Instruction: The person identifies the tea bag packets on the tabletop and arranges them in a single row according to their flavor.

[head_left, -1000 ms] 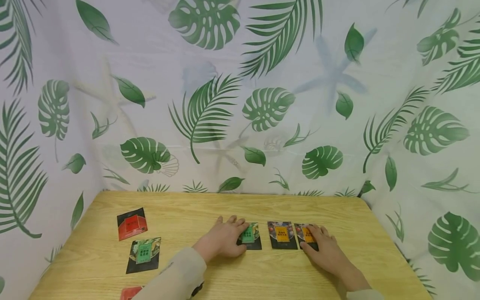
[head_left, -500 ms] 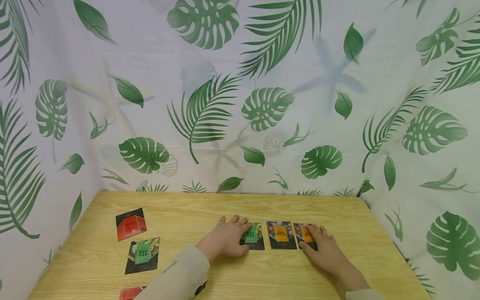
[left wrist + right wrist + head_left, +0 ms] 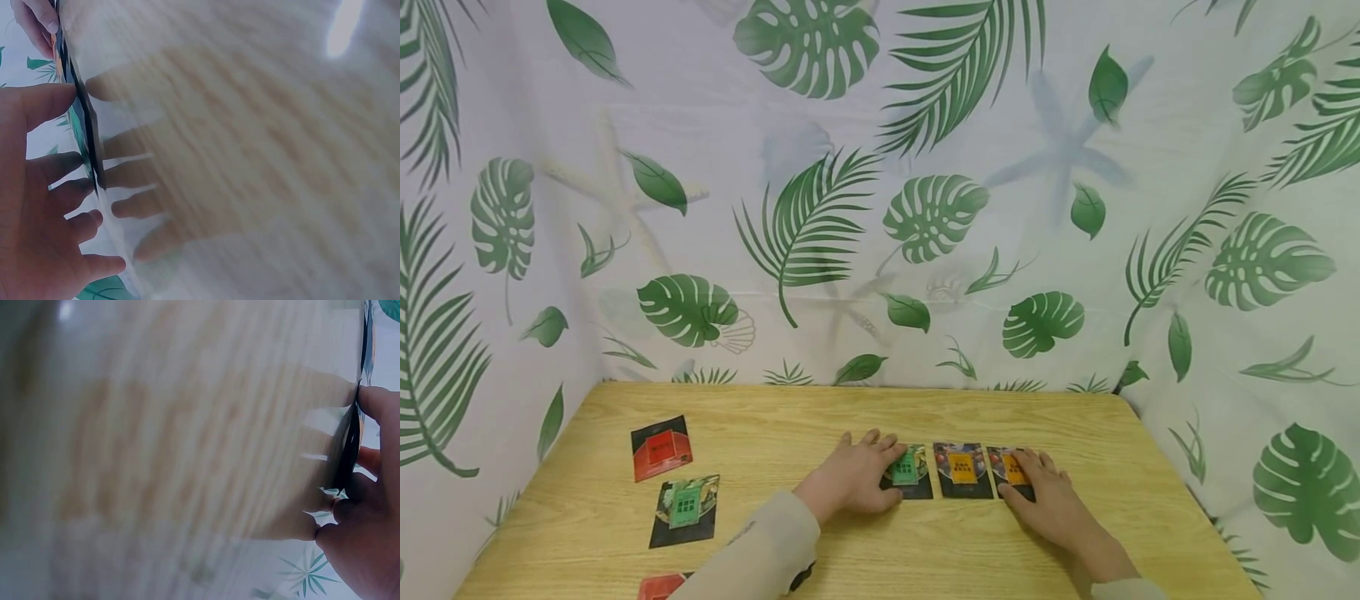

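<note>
My left hand (image 3: 859,475) lies with fingers spread on the left part of a flat packet with a green label (image 3: 912,472). In the left wrist view its thumb and fingertips touch that packet (image 3: 87,134) on the tabletop. To the right lies a packet with an orange label (image 3: 963,470), close beside the green one. A second orange-labelled packet (image 3: 1011,468) is partly covered by my right hand (image 3: 1051,497), whose fingers rest on its right side. The right wrist view shows the thumb and fingers of that hand touching the dark packet (image 3: 349,450).
On the left of the wooden table (image 3: 760,417) are a red-and-black packet (image 3: 662,448), another green-labelled packet (image 3: 685,510) and a red packet (image 3: 658,586) partly hidden by my left sleeve. A leaf-printed curtain (image 3: 850,250) hangs behind the table.
My left hand has slid slightly right, and the green-labelled packet has moved with it, closer to the middle orange-labelled packet. The right hand stays about where it was.
</note>
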`<state>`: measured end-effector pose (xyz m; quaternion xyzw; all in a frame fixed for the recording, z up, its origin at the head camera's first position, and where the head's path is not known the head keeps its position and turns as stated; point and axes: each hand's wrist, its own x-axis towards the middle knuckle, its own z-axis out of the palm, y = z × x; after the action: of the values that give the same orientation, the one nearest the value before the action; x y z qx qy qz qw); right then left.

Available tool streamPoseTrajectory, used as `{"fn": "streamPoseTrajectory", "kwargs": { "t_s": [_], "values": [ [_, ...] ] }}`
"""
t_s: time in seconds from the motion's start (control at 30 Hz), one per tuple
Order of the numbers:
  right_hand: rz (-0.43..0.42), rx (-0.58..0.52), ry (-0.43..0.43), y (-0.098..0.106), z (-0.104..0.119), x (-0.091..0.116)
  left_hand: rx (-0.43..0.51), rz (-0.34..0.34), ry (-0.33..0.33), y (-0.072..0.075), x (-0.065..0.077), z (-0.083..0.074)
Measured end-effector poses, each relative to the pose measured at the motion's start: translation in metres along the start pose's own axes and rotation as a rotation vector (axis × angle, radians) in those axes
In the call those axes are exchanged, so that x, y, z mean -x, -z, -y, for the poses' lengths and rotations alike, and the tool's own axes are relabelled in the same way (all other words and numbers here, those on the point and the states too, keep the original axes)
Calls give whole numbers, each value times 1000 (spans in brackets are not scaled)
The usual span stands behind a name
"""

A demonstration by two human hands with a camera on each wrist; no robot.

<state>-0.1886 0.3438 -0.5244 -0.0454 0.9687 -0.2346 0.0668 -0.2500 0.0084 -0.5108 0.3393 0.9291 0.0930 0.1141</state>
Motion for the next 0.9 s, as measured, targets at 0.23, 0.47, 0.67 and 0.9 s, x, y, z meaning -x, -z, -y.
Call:
{"fn": "streamPoseTrajectory", "kwargs": {
  "t_s": [0.23,0.47,0.67,0.9],
  "values": [
    [-2,5,2,3,2,0,2,-1,0,0,3,3],
    [-6,15,15,2,1,0,8,6,-1,1,4,1],
    [-15,21,20,0,-1,-1,20,-11,2,2,6,0],
    [-18,15,12,-3,-3,0,24,-46,6,8,14,5]
  ]
}}
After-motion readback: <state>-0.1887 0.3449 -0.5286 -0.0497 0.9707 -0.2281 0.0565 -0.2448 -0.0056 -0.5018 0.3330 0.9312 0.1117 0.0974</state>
